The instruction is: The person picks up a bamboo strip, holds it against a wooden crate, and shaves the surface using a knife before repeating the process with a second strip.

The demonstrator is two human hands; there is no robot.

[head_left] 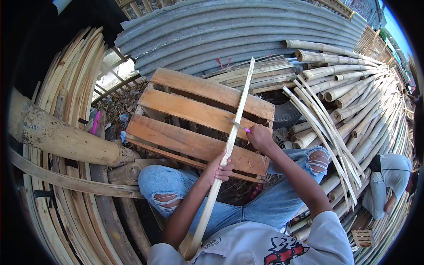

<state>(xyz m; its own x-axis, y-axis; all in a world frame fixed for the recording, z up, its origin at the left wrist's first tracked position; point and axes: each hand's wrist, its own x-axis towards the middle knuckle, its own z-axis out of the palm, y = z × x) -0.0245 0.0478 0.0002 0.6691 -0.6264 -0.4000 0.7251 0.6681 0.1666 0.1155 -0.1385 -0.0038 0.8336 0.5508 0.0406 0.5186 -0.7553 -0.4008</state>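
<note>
Bamboo strip (243,92): one, long, running from 6 to 12 o'clock across the wooden pallet (185,104). Left hand (219,169): I log fingers wrapped round the strip. Right hand (260,138): fingers clenched on a pink-handled knife (240,126), blade laid across the strip.

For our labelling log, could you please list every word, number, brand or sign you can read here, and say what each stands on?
No legible text anywhere.
Round emblem on the grey shirt: too blurred to read.
Red and black print on the shirt: no readable letters.
Bamboo strip in the left hand, knife in the right hand, pallet: no markings visible.
</note>
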